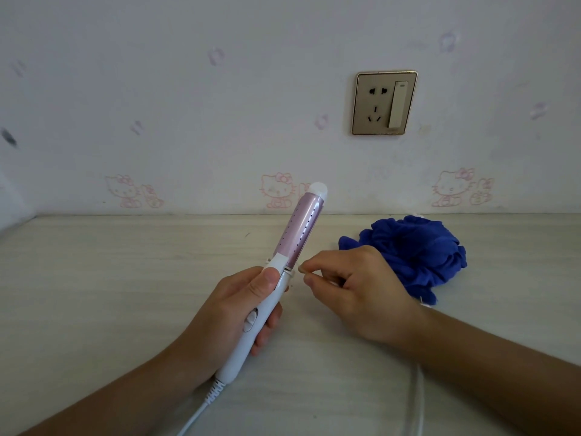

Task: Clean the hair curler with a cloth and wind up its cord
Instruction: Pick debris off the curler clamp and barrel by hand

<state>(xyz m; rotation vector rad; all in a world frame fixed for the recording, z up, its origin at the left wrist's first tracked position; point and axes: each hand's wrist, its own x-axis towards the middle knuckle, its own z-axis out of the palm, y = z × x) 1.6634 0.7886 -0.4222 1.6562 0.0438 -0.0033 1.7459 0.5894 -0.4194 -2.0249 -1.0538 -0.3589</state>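
Observation:
My left hand grips the white handle of the hair curler, thumb resting near the hinge. Its pink barrel points up and away, tipped with a white cap. My right hand hovers just right of the hinge, its fingers curled and its thumb and forefinger close together; I see nothing between them. The white cord leaves the handle's base toward the bottom edge, and another stretch of cord lies under my right forearm. A crumpled blue cloth lies on the table behind my right hand.
The pale wood-grain table meets a patterned wall at the back. A wall socket with a switch sits above the cloth, with nothing plugged in.

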